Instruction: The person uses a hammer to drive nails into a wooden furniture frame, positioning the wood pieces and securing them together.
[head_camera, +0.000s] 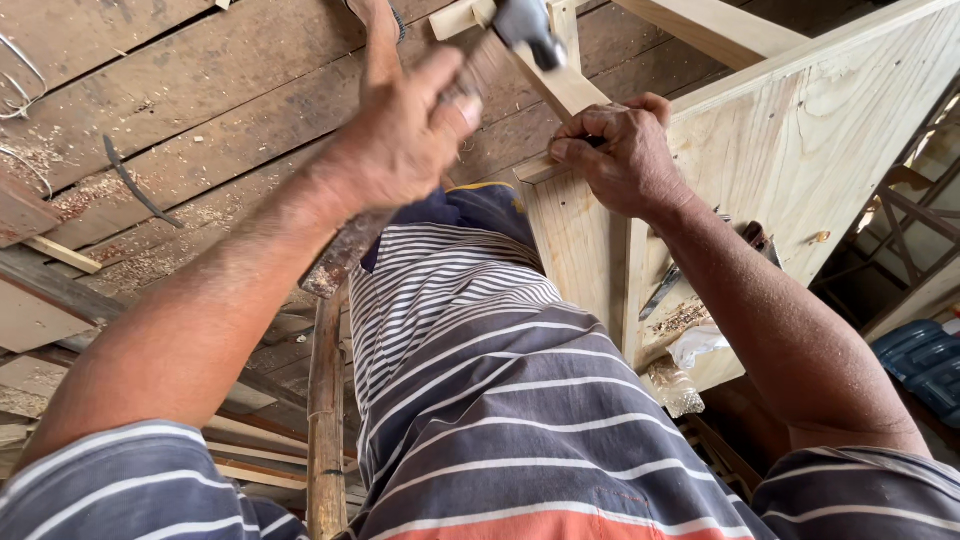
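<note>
Our left hand (400, 140) grips the hammer (528, 28) at twelve o'clock; our right hand (620, 150) pinches a nail on the board (800, 150), so we'd strike squarely.

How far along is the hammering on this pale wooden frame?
Done: the pale panel already stands joined to its slats. In hand: the left hand swings a hammer, blurred, at the slat, while the right hand pins the joint; any nail is hidden. Left: cannot tell how many joints remain; loose tools lie in the frame's lower shelf.
</note>
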